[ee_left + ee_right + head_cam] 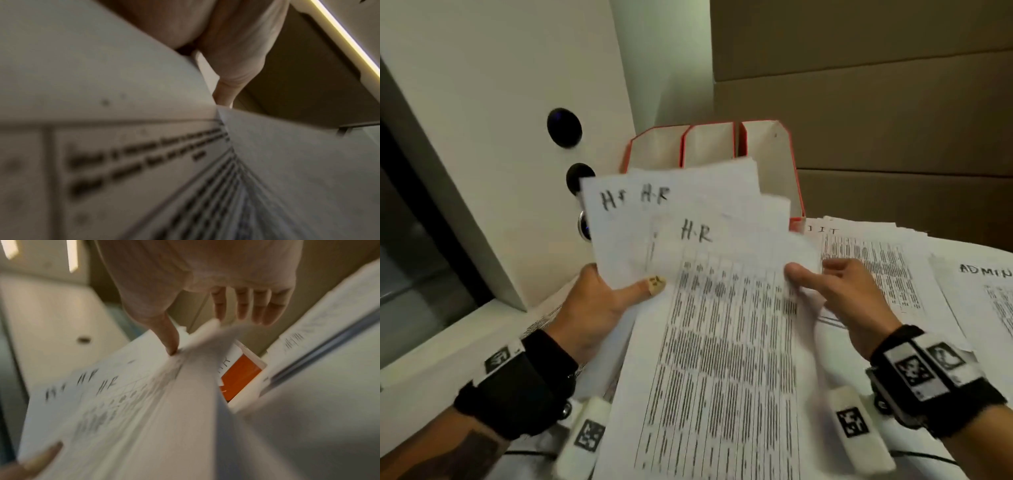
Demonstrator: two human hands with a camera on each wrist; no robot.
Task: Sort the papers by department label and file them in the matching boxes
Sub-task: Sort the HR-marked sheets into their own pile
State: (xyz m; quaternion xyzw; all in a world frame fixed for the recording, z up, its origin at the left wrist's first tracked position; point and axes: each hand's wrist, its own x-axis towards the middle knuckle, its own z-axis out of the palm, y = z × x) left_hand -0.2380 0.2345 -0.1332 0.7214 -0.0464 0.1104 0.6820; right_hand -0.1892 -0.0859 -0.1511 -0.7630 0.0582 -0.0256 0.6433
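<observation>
holding a fanned bunch of h.r sheets (688, 219), the left hand (599, 308) pinches their left edge with the thumb on top. over on the other side the right hand (839, 294) has its thumb down on the right edge, fingers fairly straight behind the sheet, so more steadying than clamping. the red file boxes (709, 144) stand straight ahead on the far side, just past the top of the sheets, three slots in a row. the pages' long axis runs near to far, pointing right at them. both hands look about equally near. i can't read any box labels. further right on the white table (424, 349) lie the it pile (866, 260) and the admin pile (983, 294). brown wall panels behind.
</observation>
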